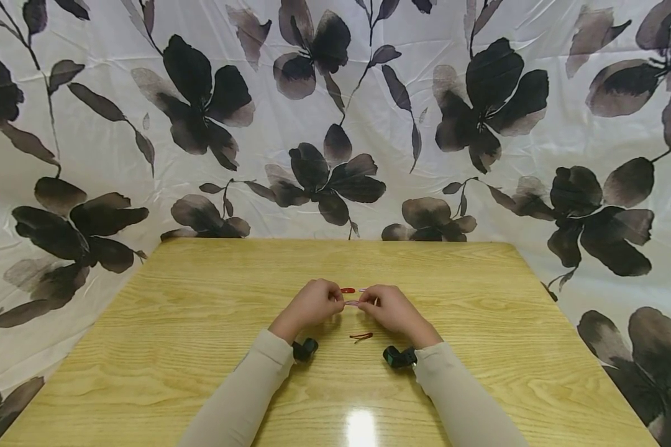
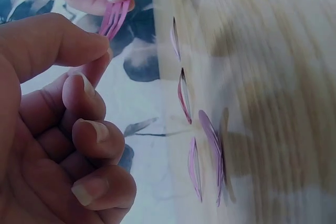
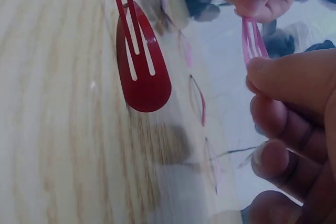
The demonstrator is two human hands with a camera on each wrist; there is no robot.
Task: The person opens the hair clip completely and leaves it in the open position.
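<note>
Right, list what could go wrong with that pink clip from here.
The left hand and right hand pinch the pink clip by its ends, so it might slip or spring loose. If dropped, it could knock the red clip lying on the near side of both hands.

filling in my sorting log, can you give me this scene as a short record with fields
left hand: pinches one end of the pink hair clip
right hand: pinches its other end
near red clip: on the table, closer to the person than the pink one
far red clip: beyond the pink one
backdrop: floral cloth
</note>
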